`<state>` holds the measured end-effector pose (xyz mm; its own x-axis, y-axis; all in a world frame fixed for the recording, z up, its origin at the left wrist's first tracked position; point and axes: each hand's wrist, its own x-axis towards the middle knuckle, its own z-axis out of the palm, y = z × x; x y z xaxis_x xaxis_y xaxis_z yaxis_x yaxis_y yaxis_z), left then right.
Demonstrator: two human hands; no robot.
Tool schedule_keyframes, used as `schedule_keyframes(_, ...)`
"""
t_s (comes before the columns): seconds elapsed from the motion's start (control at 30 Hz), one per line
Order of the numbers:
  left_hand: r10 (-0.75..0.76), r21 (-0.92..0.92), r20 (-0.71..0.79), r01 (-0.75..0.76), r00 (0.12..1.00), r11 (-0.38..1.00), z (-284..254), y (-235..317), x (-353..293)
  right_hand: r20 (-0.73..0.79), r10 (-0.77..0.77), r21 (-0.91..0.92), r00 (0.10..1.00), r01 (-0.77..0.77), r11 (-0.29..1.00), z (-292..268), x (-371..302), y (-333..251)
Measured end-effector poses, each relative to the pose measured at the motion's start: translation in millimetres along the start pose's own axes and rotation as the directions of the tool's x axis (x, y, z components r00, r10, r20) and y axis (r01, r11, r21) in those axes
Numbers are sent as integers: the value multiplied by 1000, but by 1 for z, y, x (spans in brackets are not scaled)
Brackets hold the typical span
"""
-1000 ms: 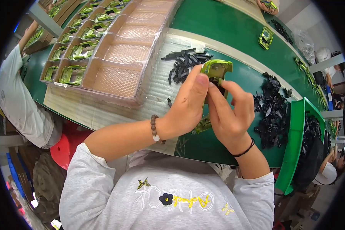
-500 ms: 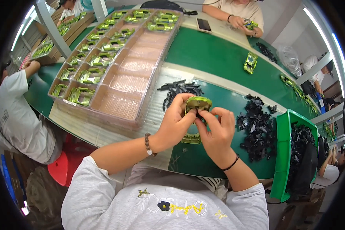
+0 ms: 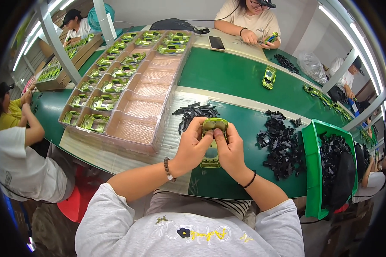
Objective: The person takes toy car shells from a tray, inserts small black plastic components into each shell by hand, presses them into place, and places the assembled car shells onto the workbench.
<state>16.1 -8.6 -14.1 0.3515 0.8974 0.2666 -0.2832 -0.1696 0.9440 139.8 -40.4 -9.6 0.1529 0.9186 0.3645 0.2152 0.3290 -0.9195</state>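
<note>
Both hands hold a lime-green toy car body shell (image 3: 210, 163) upright above the green mat. My left hand (image 3: 193, 144) grips its left side, and my right hand (image 3: 230, 150) wraps the right side. The two thumbs press close together on the shell's inside, near its upper end. Whatever lies beneath the thumbs is hidden. Just beyond my left hand is a small pile of thin black plastic strips (image 3: 198, 112). A larger heap of black plastic parts (image 3: 283, 147) spreads to the right of my right hand.
A clear compartment tray (image 3: 143, 147) at left holds several green shells. On the right stands a green bin (image 3: 314, 171) of black parts. Another green shell (image 3: 269, 77) and a phone (image 3: 216, 43) lie farther off. Co-workers sit around the table, one across holding a green piece.
My right hand has shifted from a fingertip pinch over the shell to gripping its side, thumb beside the left thumb. The head view has tilted up slightly.
</note>
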Motion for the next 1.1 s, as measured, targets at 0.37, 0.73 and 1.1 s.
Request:
schedule_keyframes(0.37,188,272,127,-217,974,938,10,-2,-5,-132,-303,-308,944,251,918,-15,-16,0)
schedule_keyframes(0.73,94,67,81,-100,992,993,2,27,36,243,-253,321,937,168,932,-29,9,26)
schedule_keyframes(1.1,-303,-523,-342,88,889,848,-75,28,75,140,-69,-407,988,121,905,-36,14,29)
